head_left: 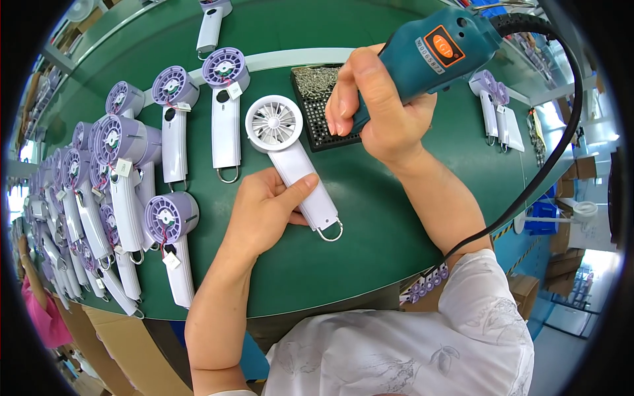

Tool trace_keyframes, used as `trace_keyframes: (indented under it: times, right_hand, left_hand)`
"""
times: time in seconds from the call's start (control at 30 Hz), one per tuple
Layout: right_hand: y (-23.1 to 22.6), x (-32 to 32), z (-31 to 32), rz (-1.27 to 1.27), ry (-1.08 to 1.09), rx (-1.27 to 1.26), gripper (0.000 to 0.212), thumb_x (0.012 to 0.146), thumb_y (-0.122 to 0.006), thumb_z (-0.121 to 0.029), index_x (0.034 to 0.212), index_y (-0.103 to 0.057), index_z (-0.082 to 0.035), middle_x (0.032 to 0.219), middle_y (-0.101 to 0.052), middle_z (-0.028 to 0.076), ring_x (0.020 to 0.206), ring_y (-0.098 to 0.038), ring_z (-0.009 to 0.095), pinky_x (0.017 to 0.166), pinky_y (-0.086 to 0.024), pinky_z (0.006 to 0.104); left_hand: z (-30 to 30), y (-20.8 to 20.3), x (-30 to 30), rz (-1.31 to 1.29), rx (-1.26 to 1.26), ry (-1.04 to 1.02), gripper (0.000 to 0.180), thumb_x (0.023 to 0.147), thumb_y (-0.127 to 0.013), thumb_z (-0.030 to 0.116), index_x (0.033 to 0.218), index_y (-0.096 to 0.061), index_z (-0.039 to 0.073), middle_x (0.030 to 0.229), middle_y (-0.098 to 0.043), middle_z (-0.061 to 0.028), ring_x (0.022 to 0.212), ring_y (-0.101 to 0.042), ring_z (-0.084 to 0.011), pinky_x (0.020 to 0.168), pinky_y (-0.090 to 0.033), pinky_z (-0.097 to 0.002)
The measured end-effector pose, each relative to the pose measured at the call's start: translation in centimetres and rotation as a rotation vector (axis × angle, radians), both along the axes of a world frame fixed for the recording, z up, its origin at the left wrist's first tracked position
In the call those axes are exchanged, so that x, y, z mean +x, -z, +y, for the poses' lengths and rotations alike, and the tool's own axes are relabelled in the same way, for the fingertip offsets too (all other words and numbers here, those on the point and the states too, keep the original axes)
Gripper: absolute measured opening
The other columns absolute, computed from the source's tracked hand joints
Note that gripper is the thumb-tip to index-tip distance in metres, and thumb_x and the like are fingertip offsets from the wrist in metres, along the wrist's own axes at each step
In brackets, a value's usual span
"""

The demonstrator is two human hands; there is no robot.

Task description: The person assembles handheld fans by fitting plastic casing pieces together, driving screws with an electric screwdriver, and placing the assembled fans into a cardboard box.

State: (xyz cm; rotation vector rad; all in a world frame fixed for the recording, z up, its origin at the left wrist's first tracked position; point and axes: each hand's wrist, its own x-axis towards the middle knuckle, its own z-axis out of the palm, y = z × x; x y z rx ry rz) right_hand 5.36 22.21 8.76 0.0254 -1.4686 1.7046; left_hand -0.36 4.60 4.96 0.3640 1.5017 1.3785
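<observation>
while my left hand (264, 211) presses the white handheld fan (290, 158) flat on the green table (356, 224), thumb along its handle and fingers tucked close together, my right hand (373, 105) wraps tight around the teal electric screwdriver (436, 49), its tip over the black screw tray (323, 112). purple fans (172, 231) lie to my left.

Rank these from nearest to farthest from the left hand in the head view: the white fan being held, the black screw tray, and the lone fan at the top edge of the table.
1. White fan: in contact, the left hand grips its handle.
2. Black screw tray: up and to the right, under the right hand holding the teal electric screwdriver.
3. Lone fan at the top edge: farthest, across the green table.
</observation>
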Motion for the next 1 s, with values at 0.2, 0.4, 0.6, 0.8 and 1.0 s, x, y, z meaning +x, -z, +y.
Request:
trace_keyframes:
  times: [0.2,0.4,0.6,0.8,1.0]
  right_hand:
    - [-0.1,0.4,-0.3,-0.090,0.013,0.265,0.015,0.099,-0.059,-0.008,0.093,-0.060,0.006,0.059,-0.057,0.008,0.041,-0.053,0.016,0.041,-0.049,0.0320]
    - [-0.2,1.0,0.1,-0.036,0.044,0.157,0.019,0.101,-0.054,-0.012,0.097,-0.061,0.006,0.060,-0.056,0.009,0.043,-0.053,0.017,0.042,-0.049,0.0347]
    - [-3.4,4.1,0.4,0.114,-0.300,0.049,0.049,0.106,-0.037,-0.048,0.115,-0.063,-0.007,0.063,-0.050,0.001,0.044,-0.046,0.016,0.044,-0.043,0.0344]
    - [-3.5,7.0,-3.0,0.043,-0.510,0.092,0.056,0.102,-0.044,-0.061,0.117,-0.057,-0.009,0.071,-0.055,0.001,0.047,-0.053,0.015,0.048,-0.048,0.0330]
    - [-3.2,7.7,-4.3,-0.065,-0.491,0.068,0.053,0.098,-0.054,-0.061,0.109,-0.056,-0.009,0.064,-0.058,0.001,0.047,-0.055,0.015,0.046,-0.048,0.0325]
  left_hand:
    - [-0.1,-0.1,0.1,0.026,-0.010,0.001,0.037,0.097,-0.069,0.024,0.105,-0.065,-0.012,0.091,-0.073,-0.0165,0.078,-0.074,-0.0222,0.066,-0.062,-0.0315]
    - [0.1,0.6,0.1,0.004,0.028,0.000,0.038,0.095,-0.070,0.024,0.103,-0.065,-0.013,0.090,-0.072,-0.0169,0.077,-0.074,-0.0247,0.063,-0.062,-0.0343]
    - [0.1,0.5,-0.3,0.009,0.016,0.008,0.038,0.095,-0.069,0.025,0.102,-0.067,-0.012,0.090,-0.072,-0.0192,0.077,-0.074,-0.0255,0.064,-0.062,-0.0343]
    - [-0.1,0.9,-0.5,0.011,0.030,0.028,0.040,0.095,-0.069,0.027,0.103,-0.067,-0.012,0.091,-0.073,-0.0198,0.078,-0.074,-0.0260,0.066,-0.062,-0.0345]
    - [0.0,0.7,-0.2,0.015,0.049,0.030,0.040,0.096,-0.068,0.027,0.103,-0.067,-0.012,0.091,-0.072,-0.0201,0.079,-0.074,-0.0263,0.067,-0.062,-0.0348]
